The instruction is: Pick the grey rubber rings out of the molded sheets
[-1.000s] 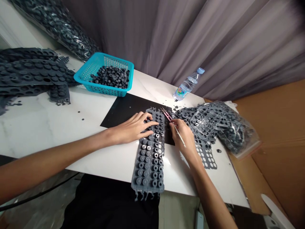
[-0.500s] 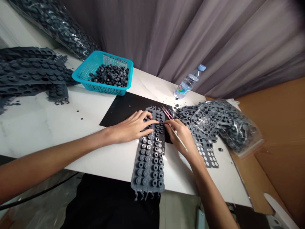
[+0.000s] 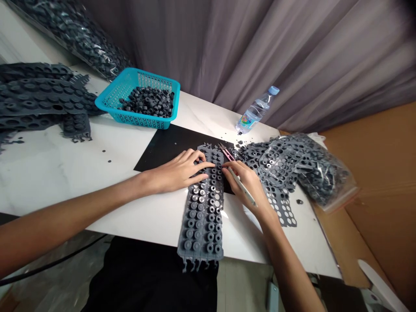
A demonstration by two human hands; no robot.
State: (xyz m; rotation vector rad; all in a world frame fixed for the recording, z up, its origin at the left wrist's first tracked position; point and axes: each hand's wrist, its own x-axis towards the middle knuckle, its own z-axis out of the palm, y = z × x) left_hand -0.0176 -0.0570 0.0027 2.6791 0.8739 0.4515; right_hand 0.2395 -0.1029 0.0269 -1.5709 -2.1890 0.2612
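Observation:
A long grey rubber sheet (image 3: 203,216) studded with small round parts lies across the table edge toward me. My left hand (image 3: 177,173) rests flat on its upper part, fingers spread, pressing it down. My right hand (image 3: 247,184) is closed on a thin stick-like tool (image 3: 242,187) at the sheet's right edge, its fingertips touching the sheet. A pink-handled tool (image 3: 226,152) lies just beyond the right hand.
A teal basket (image 3: 112,102) of loose grey round parts stands at the back left. Stacked grey sheets (image 3: 35,102) lie far left. Emptied sheets and a plastic bag (image 3: 312,173) sit on the right. A water bottle (image 3: 253,113) lies at the back. A black mat (image 3: 169,147) is under the work.
My right hand has slid left from beside the sheet onto its right edge. My left hand has stayed on the sheet.

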